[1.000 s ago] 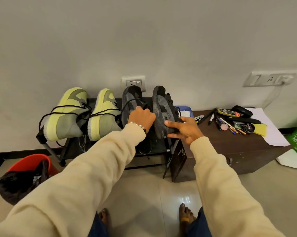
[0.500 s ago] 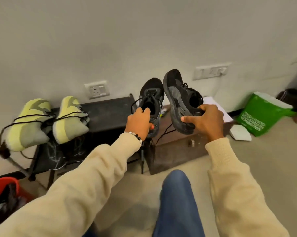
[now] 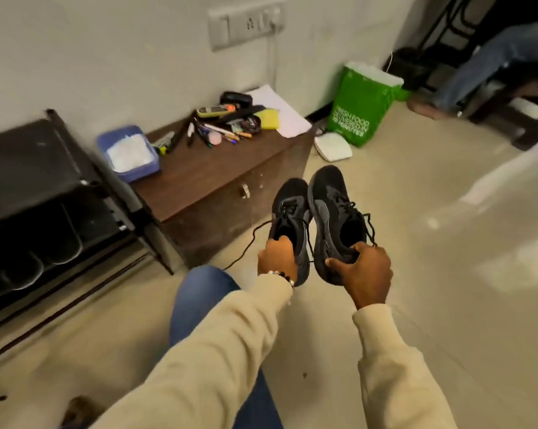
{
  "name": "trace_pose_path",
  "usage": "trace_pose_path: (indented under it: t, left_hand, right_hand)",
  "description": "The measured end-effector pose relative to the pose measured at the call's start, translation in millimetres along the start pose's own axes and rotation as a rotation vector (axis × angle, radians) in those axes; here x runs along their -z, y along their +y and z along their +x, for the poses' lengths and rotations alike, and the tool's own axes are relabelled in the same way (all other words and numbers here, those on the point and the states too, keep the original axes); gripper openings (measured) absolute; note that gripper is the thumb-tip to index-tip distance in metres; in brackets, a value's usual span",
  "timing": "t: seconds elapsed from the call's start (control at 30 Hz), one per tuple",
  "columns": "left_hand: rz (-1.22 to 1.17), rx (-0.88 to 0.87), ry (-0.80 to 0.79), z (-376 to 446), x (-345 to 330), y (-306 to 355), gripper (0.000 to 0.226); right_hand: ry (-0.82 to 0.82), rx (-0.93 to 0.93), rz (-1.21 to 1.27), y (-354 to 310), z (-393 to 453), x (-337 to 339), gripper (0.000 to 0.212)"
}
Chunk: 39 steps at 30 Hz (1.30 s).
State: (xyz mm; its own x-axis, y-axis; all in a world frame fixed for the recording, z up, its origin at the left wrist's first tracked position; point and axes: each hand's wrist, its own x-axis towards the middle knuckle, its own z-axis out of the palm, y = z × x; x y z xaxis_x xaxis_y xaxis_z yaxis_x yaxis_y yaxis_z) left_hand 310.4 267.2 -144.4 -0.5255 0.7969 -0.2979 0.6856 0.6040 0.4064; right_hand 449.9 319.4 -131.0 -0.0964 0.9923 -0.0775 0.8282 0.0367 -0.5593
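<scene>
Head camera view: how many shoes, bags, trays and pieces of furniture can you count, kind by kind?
Black shoes: 2
Green bag: 1
Blue tray: 1
Brown cabinet: 1
Black shoe rack: 1
Total: 6

Brown cabinet [image 3: 206, 176] bears blue tray [image 3: 144, 173], pens [image 3: 213, 133], paper [image 3: 289, 120].

Black left sneaker [image 3: 288, 209] beside black right sneaker [image 3: 329, 199], aloft, laces dangling.

Two black shoes [image 3: 288, 218] [image 3: 331, 205], two hands [image 3: 277, 258] [image 3: 368, 270], one green bag [image 3: 357, 109]
</scene>
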Motion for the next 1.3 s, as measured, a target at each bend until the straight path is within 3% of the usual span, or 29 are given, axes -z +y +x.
trace_pose_path:
  t: [0.27, 0.53, 0.63, 0.67, 0.73, 0.77, 0.87, 0.9, 1.0, 1.17, 1.3]
  left_hand:
    - [0.066, 0.142, -0.303, 54.1, -149.1, -27.3, 0.029]
    - [0.123, 0.230, -0.536, 109.1, -245.1, -95.6, 0.037]
    - [0.121, 0.280, -0.631, 117.1, -243.3, -106.2, 0.039]
    - [0.080, 0.336, -0.698, 107.9, -174.5, -62.2, 0.037]
    - [0.111, 0.291, -0.751, 134.7, -243.4, -114.5, 0.033]
    - [0.100, 0.368, -0.773, 142.1, -270.7, -132.3, 0.029]
    - [0.171, 0.190, -0.786, 133.6, -388.7, -172.9, 0.033]
    - [0.049, 0.246, -0.813, 132.9, -388.6, -174.5, 0.039]
    - [-0.080, 0.280, -0.852, 106.2, -261.0, -109.7, 0.048]
    - [-0.038, 0.191, -0.735, 112.6, -212.6, -101.5, 0.026]
    - [-0.079, 0.086, -0.608, 115.1, -145.6, -83.3, 0.043]
  right_hand:
    - [-0.190, -0.272, -0.126, 96.0, 20.9, -140.3, 0.043]
    - [-0.326, -0.347, -0.249, 155.3, 41.5, -271.5, 0.042]
    - [-0.377, -0.404, -0.329, 169.6, 40.0, -298.0, 0.037]
    - [-0.391, -0.428, -0.342, 173.1, 36.1, -303.0, 0.034]
    - [-0.422, -0.451, -0.352, 179.5, 28.0, -306.8, 0.029]
    - [-0.445, -0.458, -0.348, 182.8, 25.1, -306.7, 0.028]
    - [-0.560, -0.461, -0.332, 188.1, 21.9, -302.8, 0.031]
    - [-0.593, -0.447, -0.339, 187.9, 20.3, -300.1, 0.031]
    - [-0.585, -0.449, -0.335, 180.2, 15.1, -287.8, 0.026]
    - [-0.514, -0.378, -0.248, 151.8, 13.7, -259.0, 0.028]
    - [-0.432, -0.227, -0.147, 104.5, 22.5, -232.7, 0.020]
